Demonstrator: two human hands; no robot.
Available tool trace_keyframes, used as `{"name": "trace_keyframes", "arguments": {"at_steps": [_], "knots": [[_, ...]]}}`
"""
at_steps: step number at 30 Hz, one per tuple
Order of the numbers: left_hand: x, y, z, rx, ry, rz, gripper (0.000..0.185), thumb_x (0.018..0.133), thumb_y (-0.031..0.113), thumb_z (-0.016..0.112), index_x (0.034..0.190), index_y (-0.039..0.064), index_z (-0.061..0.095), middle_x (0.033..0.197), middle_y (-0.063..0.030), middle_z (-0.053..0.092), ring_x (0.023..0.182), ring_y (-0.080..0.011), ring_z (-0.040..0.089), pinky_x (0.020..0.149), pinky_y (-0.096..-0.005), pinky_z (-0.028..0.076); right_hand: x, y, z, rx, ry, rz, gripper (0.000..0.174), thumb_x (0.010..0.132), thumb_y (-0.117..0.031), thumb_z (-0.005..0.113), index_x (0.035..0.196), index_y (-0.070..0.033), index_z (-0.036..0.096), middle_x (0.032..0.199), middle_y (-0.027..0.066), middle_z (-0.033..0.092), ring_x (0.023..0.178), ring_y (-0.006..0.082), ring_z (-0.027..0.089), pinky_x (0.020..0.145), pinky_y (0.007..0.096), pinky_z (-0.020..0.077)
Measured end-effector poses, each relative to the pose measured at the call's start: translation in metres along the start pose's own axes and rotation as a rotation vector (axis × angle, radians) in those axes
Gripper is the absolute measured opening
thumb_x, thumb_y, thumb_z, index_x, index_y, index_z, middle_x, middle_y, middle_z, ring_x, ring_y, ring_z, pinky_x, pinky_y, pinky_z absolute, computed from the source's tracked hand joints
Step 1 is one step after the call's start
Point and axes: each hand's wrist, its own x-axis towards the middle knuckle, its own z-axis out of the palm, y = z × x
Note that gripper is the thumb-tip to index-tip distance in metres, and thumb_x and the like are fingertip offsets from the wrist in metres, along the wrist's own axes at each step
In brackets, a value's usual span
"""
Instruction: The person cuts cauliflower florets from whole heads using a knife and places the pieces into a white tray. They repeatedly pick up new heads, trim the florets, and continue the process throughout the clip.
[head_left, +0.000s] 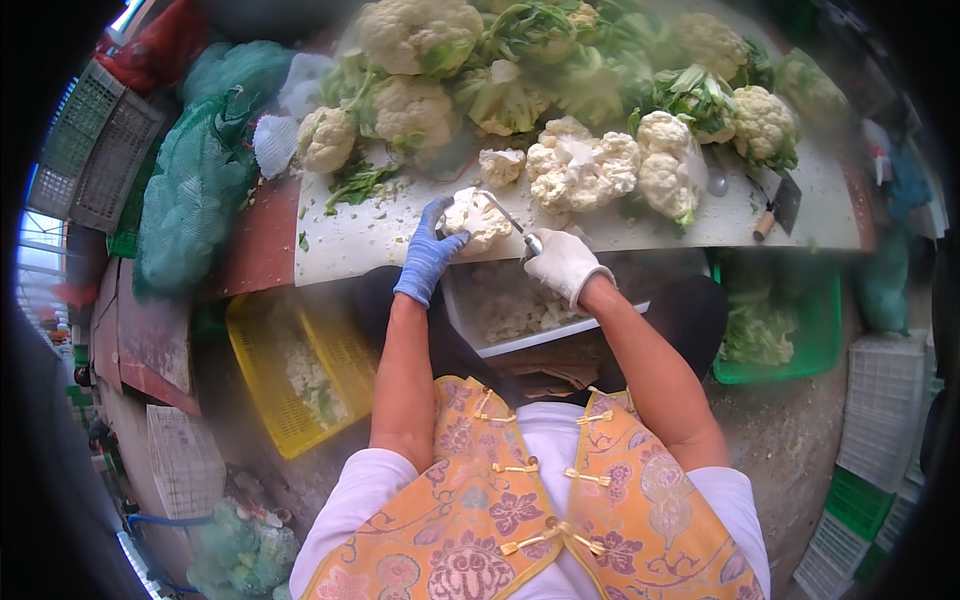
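My left hand (433, 251), in a blue knit glove, grips a piece of cauliflower (477, 218) near the front edge of the white tabletop (352, 251). In a white glove, my right hand (561, 262) is closed around the handle of a small knife (531, 241). Its narrow blade reaches up and left against the cut face of that piece. Just beyond lie a small floret (501, 166), a large cut cauliflower half (581, 165) and another cut head (667, 169).
Whole cauliflowers (412, 109) with leaves are heaped at the back. A wood-handled cleaver (780, 206) lies at right. Below stand a white tray (491, 349) of florets, a yellow crate (270, 405) and a green crate (814, 367). Green mesh sacks (196, 187) sit left.
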Motion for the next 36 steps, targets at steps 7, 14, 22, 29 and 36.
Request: {"name": "trace_keyframes", "arguments": {"at_steps": [7,14,22,29,36], "knots": [[0.012,-0.01,-0.005,0.107,-0.028,0.022,0.058,0.084,0.002,0.065,0.138,0.008,0.043,0.129,-0.0105,0.053,0.114,-0.0201,0.052,0.095,-0.0308,0.045,0.001,-0.01,0.013,0.061,-0.106,0.006,0.013,0.076,-0.013,0.058,0.085,-0.005,0.061,0.06,0.0139,0.057,0.05,0.0242,0.057,0.048,0.0397,0.0456],[0.031,-0.01,0.012,0.315,0.103,-0.098,0.049,0.092,0.025,0.061,0.136,0.009,0.044,0.127,-0.023,0.054,0.114,-0.0345,0.056,0.096,-0.0388,0.044,0.01,-0.033,0.011,0.308,-0.341,0.219,0.017,0.076,-0.013,0.059,0.086,0.0,0.059,0.061,0.0141,0.058,0.049,0.0248,0.058,0.043,0.041,0.0468],[0.017,-0.015,0.034,0.453,0.251,0.053,0.057,0.089,0.022,0.064,0.138,0.003,0.041,0.13,-0.0237,0.051,0.116,-0.0376,0.054,0.099,-0.0397,0.043,0.038,-0.031,0.027,-0.107,-0.184,0.038,0.031,0.075,-0.017,0.059,0.098,0.001,0.07,0.096,0.026,0.067,0.093,0.0386,0.066,0.079,0.043,0.0525],[0.019,-0.013,-0.003,0.137,0.029,0.046,0.052,0.087,0.009,0.066,0.135,0.003,0.047,0.131,-0.0112,0.056,0.119,-0.0188,0.052,0.102,-0.0294,0.039,0.056,-0.014,-0.024,-0.095,-0.26,0.029,0.028,0.068,-0.008,0.065,0.095,0.001,0.063,0.071,0.0155,0.064,0.055,0.0257,0.06,0.05,0.041,0.0474],[0.003,0.014,-0.025,0.072,0.055,-0.306,0.042,0.094,0.022,0.061,0.133,0.009,0.051,0.123,-0.0103,0.06,0.106,-0.0191,0.058,0.088,-0.0329,0.05,0.02,0.001,-0.021,0.186,-0.048,0.185,0.026,0.077,-0.013,0.059,0.1,-0.002,0.06,0.085,0.0182,0.066,0.078,0.0309,0.065,0.071,0.0397,0.0494]]}}
